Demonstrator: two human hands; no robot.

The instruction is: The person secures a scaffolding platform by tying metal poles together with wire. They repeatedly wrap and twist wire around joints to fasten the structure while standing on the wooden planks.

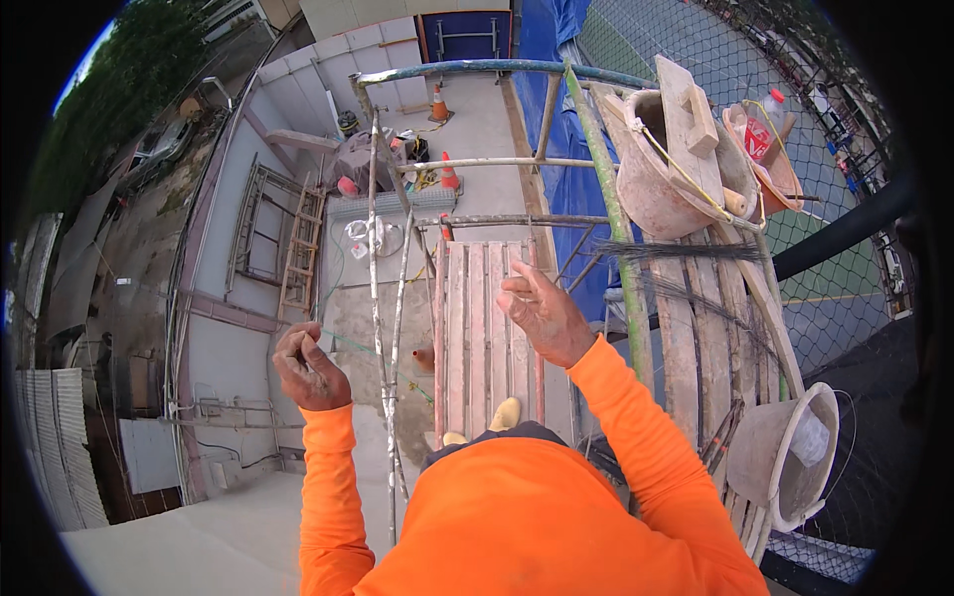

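Over the slatted platform (478, 338), I have the right hand (545, 316) raised, its fingers loosely bent and open, the thumb standing apart from them. Left of the white-spattered pole (373, 228), I see the left hand (313, 370) with its fingers curled toward the thumb; I cannot tell whether they pinch something thin. That pole rises between the two hands, and the platform runs below the right one, with yellow boots (506, 414) planted on it. To the right, past the green pole (602, 174), I make out a planked surface (680, 323) carrying a mortar-smeared bucket (644, 191), a wooden float (679, 99) lying across its mouth. Just beside that, an orange container (785, 189) holds a red-capped bottle (760, 134). Thin dark wires (686, 251) stretch over the boards, and nearer the body I see a second bucket (760, 452) with clear plastic (810, 439) inside
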